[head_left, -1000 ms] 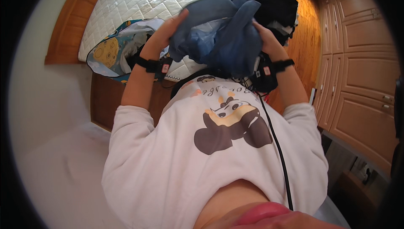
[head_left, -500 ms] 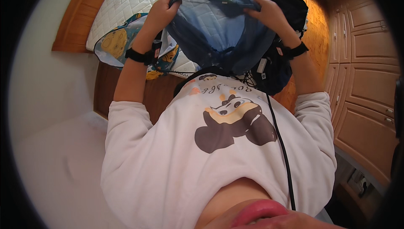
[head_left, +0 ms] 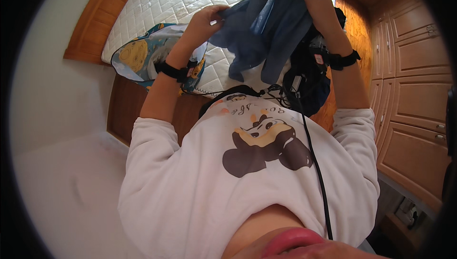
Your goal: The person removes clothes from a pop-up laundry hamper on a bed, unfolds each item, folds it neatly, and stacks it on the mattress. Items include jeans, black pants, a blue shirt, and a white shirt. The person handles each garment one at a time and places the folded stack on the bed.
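Observation:
A thin blue garment [head_left: 281,26] hangs bunched between my hands above the mattress, its loose ends dangling toward me. My left hand [head_left: 204,26] is closed with its fingertips at the garment's left edge. Higher up on the right, my right hand [head_left: 318,3] grips the upper part of the cloth. Folds hide whether it is a shirt or trousers. Each wrist wears a black strap with a small device.
A white quilted mattress [head_left: 162,2] lies ahead, with a wooden headboard at left. A teal-and-yellow patterned bag or cloth [head_left: 133,55] rests on its near left edge. Dark clothes [head_left: 309,85] and black cables [head_left: 283,98] lie right of centre. Wooden cabinets [head_left: 414,59] line the right.
The garment, earlier spread wide by its upper band, is now bunched and swung up to the right. My right hand has risen; my left has lowered and moved a little right.

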`<action>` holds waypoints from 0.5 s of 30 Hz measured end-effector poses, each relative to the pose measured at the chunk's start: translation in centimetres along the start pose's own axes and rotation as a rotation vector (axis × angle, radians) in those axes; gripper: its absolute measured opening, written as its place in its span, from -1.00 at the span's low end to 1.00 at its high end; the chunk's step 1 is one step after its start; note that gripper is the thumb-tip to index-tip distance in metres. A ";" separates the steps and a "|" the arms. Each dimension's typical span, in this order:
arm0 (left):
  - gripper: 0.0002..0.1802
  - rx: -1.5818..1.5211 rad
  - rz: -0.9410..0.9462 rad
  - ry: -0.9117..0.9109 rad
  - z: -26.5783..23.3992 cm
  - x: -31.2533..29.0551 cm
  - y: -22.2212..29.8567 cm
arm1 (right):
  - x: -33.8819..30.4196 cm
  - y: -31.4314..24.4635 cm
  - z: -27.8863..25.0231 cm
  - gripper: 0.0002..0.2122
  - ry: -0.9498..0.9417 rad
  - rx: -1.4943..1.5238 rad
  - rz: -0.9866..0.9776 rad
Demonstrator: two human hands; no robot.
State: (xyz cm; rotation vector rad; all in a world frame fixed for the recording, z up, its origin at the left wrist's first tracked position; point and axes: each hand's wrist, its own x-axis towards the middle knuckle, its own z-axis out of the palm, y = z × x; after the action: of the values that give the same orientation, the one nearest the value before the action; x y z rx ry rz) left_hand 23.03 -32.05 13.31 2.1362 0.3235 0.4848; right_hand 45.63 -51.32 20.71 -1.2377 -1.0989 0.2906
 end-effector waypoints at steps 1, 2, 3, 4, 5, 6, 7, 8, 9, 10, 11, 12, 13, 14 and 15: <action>-0.59 0.051 0.088 0.094 -0.2 0.4 0.0 | 0.2 -0.6 -0.2 -0.68 -0.005 -0.055 -0.038; -0.63 0.118 0.088 0.167 -0.6 0.9 0.3 | 0.4 -1.3 -0.5 -0.68 -0.010 -0.109 -0.070; -0.67 0.181 0.067 0.244 -1.1 1.4 0.6 | 0.6 -2.1 -0.8 -0.68 -0.014 -0.164 -0.102; -0.74 0.179 0.097 0.329 -1.7 1.8 1.1 | 0.8 -3.0 -1.4 -0.67 -0.030 -0.227 -0.118; -0.78 0.365 0.279 0.526 -2.3 2.1 1.8 | 0.8 -4.1 -2.2 -0.66 -0.046 -0.290 -0.132; -0.81 0.551 0.475 0.725 -2.8 2.1 2.7 | 0.5 -5.3 -3.1 -0.65 -0.061 -0.353 -0.150; -0.83 0.479 0.587 0.774 -3.4 2.4 3.5 | 0.3 -6.0 -3.6 -0.65 -0.107 -0.194 -0.090; -0.84 0.396 0.678 0.820 -3.9 2.4 4.5 | -0.2 -6.9 -4.5 -0.65 -0.136 -0.341 -0.090; -0.84 0.285 0.587 0.823 -3.8 1.8 5.4 | -1.2 -7.9 -5.6 -0.64 -0.166 -0.488 -0.090; -0.83 0.253 0.526 0.776 -3.8 1.2 6.4 | -1.9 -8.7 -6.4 -0.64 -0.197 -0.634 -0.090; -0.82 0.222 0.462 0.730 -3.9 0.5 7.2 | -1.7 -8.4 -6.4 -0.66 -0.175 -0.692 -0.123; -0.82 0.191 0.409 0.686 -4.0 -0.2 7.9 | -2.2 -8.8 -7.2 -0.65 -0.204 -0.700 -0.079; -0.81 0.309 0.434 0.612 -4.5 -0.9 8.5 | -2.8 -9.4 -8.4 -0.64 -0.231 -0.707 -0.036; -0.79 0.387 0.338 0.480 -5.1 -1.6 8.7 | -3.2 -9.7 -9.5 -0.63 -0.257 -0.715 0.006; -0.77 0.392 0.419 0.341 -5.5 -1.6 8.6 | -3.1 -9.6 -10.5 -0.62 -0.284 -0.664 0.022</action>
State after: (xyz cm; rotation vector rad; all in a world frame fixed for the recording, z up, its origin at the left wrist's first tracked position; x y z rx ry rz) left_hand 19.53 -33.64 22.87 2.5104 0.1641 1.1104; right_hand 48.90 -63.43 28.17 -1.8340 -1.4945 0.1164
